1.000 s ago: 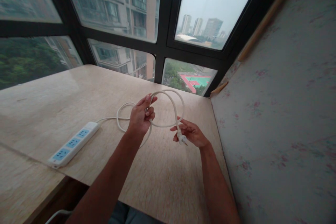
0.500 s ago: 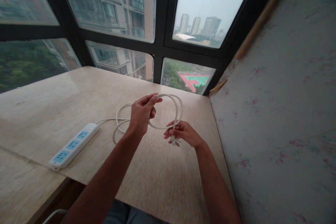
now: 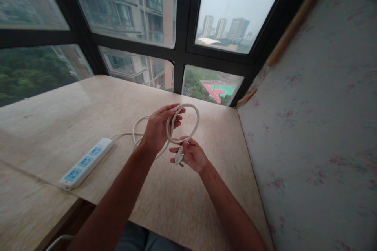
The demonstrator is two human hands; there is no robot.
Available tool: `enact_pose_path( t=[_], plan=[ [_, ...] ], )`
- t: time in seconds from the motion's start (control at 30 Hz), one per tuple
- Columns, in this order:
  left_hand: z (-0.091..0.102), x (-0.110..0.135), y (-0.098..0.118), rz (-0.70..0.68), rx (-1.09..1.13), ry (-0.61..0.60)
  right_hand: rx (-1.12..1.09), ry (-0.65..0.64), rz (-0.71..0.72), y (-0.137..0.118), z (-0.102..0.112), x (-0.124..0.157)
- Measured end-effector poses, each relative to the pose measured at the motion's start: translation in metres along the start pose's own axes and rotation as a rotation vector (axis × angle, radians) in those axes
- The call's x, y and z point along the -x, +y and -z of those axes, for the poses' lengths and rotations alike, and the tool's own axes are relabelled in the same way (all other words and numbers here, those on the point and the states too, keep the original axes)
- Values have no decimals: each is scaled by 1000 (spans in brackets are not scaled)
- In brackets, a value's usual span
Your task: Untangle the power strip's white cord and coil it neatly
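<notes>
White plastic at left, the three-panel power strip [image 3: 86, 162] lies on the mottled tabletop [image 3: 173, 204], its cord [image 3: 125, 133] running to my left hand [image 3: 159, 127], which pinches a loop [image 3: 198, 120] I'd keep round and untwisted, while my right hand [image 3: 194, 157] grips the plug [image 3: 178, 157] just below.

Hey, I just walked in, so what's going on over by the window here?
A person is handling a white cord with both bare hands. The left hand holds it where it curves into a loop above the wood-look tabletop, and the right hand holds it near its plug. More cord lies loosely looped on the tabletop and runs to a white power strip on the left, whose three blue outlet panels have nothing plugged in.
</notes>
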State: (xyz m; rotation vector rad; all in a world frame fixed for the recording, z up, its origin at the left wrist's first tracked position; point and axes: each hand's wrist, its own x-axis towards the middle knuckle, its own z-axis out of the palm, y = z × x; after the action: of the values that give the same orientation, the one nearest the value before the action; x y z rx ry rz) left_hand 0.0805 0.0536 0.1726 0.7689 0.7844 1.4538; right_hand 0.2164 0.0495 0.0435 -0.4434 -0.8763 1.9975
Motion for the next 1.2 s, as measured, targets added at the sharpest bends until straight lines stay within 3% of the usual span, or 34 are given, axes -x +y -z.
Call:
enact_pose_path(
  t=[0.23,0.4,0.6,0.77,1.2],
  plan=[
    [-2,-1,-9,-53,1,63,-67,25,-19,12,-8,-1],
    [-6,-2,-16,-11,72,100,-56,13,-24,11,-11,-2],
    [-14,0,-18,5,124,124,-49,-48,-6,8,-18,1],
    [-19,0,-19,30,178,101,-27,-179,10,8,-24,6],
    [-13,6,-17,10,33,42,28,60,54,-3,-28,4]
  ],
)
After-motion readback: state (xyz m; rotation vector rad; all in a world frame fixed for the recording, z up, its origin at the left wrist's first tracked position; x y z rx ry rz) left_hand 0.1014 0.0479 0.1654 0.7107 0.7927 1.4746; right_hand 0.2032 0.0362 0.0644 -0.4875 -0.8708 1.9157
